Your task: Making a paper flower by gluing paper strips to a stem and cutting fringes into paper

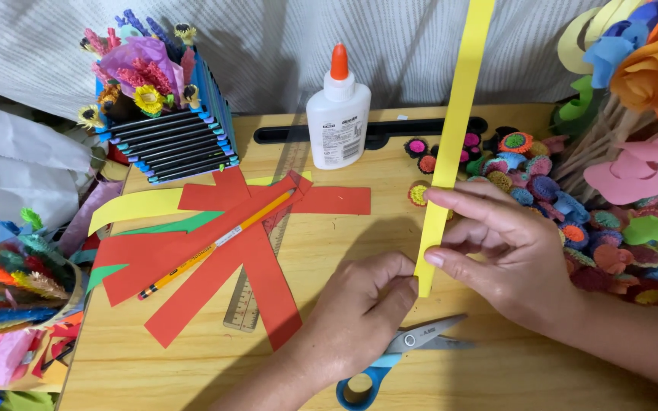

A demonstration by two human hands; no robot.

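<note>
Yellow paper strip (455, 129) stands nearly upright, its lower end caught between both hands above the tabletop (192, 365). Left hand (363, 304) is curled, its grip pressed together on the strip's bottom end, anchoring it. Right hand (504, 251) pinches the strip just above that grip, thumb in front and fingers (458, 199) laid across it, which keeps the strip taut and straight. Blue-handled scissors (397, 354) lie shut just below the left grip, within reach. Well left of the grips: red paper strips (222, 274), a pencil (215, 245) and a clear ruler (257, 281). Glue bottle (337, 114) stands beyond; paper rosettes (550, 190) crowd right.
</note>
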